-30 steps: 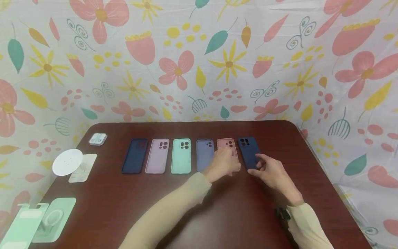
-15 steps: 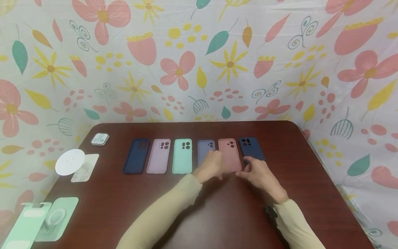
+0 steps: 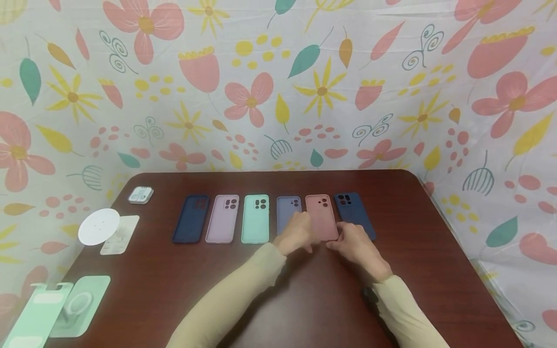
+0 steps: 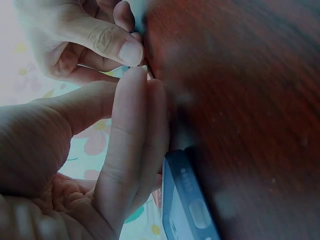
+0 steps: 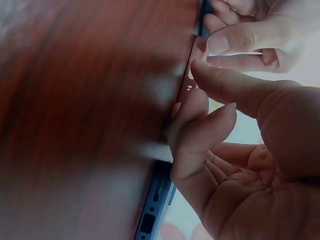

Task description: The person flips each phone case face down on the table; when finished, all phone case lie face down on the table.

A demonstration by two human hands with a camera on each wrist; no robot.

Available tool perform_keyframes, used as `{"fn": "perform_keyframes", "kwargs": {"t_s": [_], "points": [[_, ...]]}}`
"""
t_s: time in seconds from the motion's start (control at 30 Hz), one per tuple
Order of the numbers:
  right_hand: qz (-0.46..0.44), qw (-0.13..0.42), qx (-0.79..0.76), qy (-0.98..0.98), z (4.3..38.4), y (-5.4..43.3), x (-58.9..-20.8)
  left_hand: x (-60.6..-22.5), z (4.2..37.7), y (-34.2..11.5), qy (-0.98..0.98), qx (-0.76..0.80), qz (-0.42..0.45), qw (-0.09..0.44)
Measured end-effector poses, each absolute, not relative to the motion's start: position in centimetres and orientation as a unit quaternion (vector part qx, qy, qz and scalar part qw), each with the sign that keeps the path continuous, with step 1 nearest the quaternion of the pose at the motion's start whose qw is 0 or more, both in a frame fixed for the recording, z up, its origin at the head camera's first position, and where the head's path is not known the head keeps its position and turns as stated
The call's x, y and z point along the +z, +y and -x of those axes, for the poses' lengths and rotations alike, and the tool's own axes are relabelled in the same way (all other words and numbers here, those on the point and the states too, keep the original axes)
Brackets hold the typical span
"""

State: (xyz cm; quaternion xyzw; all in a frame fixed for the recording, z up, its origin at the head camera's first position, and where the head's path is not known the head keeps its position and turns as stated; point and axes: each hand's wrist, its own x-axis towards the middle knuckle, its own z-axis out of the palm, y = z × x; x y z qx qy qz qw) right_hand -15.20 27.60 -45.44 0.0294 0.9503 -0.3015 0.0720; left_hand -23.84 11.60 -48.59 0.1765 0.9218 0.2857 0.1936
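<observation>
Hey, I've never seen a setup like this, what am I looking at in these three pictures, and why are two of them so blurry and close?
There is no machine here: a person works with two bare hands and wears three cameras. The wide picture comes from a camera on the head, looking down at a dark wooden table. The two close, blurry pictures come from cameras on each wrist, so they show fingers and case edges from very near.

Six phone cases lie in a row. From the left: dark blue, lilac, mint green, pale blue, pink and dark blue.

The left hand and the right hand both pinch the near end of the pink case with their fingertips.

At the table's left edge lie a white disc and some mint green packaging.
</observation>
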Motion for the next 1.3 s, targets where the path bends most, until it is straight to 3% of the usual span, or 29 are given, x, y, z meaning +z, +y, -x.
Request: {"fn": "perform_keyframes", "kwargs": {"t_s": [0.23,0.47,0.57,0.83,1.0,1.3], "points": [[-0.039,0.085,-0.305,0.948,15.8,27.7,-46.1,-47.6,23.3,11.7,0.918,0.294,-0.157,0.215],[-0.026,0.085,-0.310,0.947,17.3,29.7,-49.3,-48.7,24.0,12.3,0.923,0.287,-0.152,0.209],[-0.026,0.087,-0.316,0.944,16.6,29.4,-48.0,-49.3,24.1,12.5,0.931,0.266,-0.161,0.190],[-0.029,0.066,-0.316,0.946,14.9,28.3,-44.9,-44.9,21.4,11.3,0.919,0.287,-0.196,0.186],[-0.026,0.051,-0.315,0.947,14.7,28.5,-44.4,-45.0,21.3,10.8,0.896,0.334,-0.225,0.187],[-0.013,0.032,-0.314,0.949,14.4,28.8,-43.8,-45.2,21.0,10.7,0.864,0.420,-0.194,0.198]]}}
